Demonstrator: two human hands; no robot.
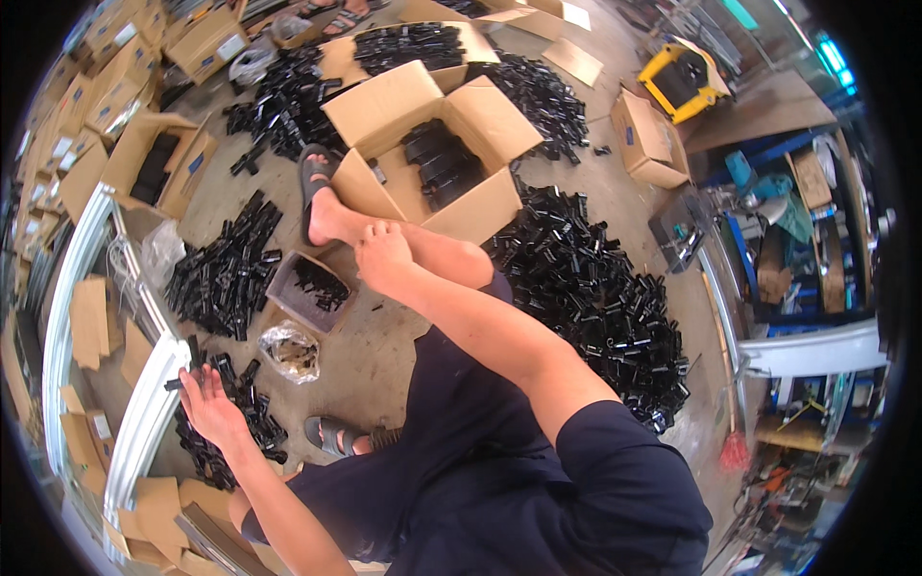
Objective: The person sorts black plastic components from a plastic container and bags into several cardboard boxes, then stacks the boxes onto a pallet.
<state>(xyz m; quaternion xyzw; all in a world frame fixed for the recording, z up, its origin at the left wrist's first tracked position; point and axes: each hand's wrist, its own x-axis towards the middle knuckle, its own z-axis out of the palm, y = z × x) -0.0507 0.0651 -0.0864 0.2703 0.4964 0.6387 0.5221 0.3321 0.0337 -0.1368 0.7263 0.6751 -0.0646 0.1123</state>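
My left hand (211,411) is at the left, over a small heap of black parts (252,415), its fingers stretched out. A short black part (175,385) shows right beside the fingertips; whether they touch it is unclear. My right hand (384,255) lies on my bare shin (437,250), fingers slightly bent over it and no object visible in them. Just beyond that leg stands an open cardboard box (384,108) with several black moulded pieces (444,165) inside. A grey plastic tub (284,300) with small black pieces sits between my hands, next to a clear plastic bag (290,351).
Large heaps of black parts lie to the right (595,298), far left (288,101) and left (226,269). A silver metal frame (144,413) runs along the left, with stacked cartons (120,82) behind. A yellow crate (677,86) and blue shelving (768,317) stand at the right.
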